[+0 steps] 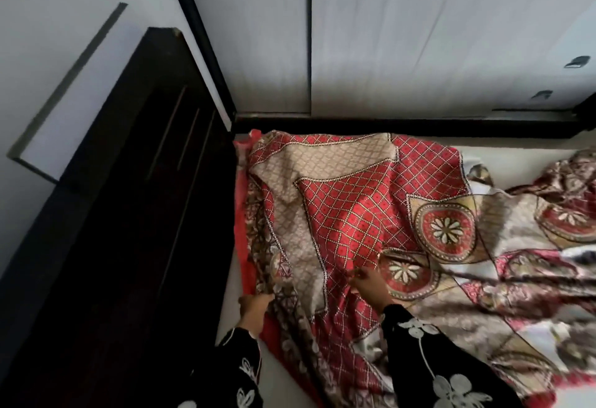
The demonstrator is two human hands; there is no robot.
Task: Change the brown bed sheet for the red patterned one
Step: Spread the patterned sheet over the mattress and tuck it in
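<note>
— Left grip point(254, 306)?
— Clenched on the edge of the red patterned sheet point(354, 214). My right grip point(371, 285) pinches a fold just beside it.
— And the sheet?
— Rumpled on the mattress point(516, 156), its length running rightward from my grips.

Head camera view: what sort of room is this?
Most likely a bedroom: a white mattress half covered by a red patterned sheet, a dark wooden headboard beside it, and tall pale wardrobe doors behind.

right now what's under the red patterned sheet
A bare white mattress shows past the edges of the red patterned sheet. Whatever lies beneath its crumpled middle is covered; no brown sheet shows.
</note>
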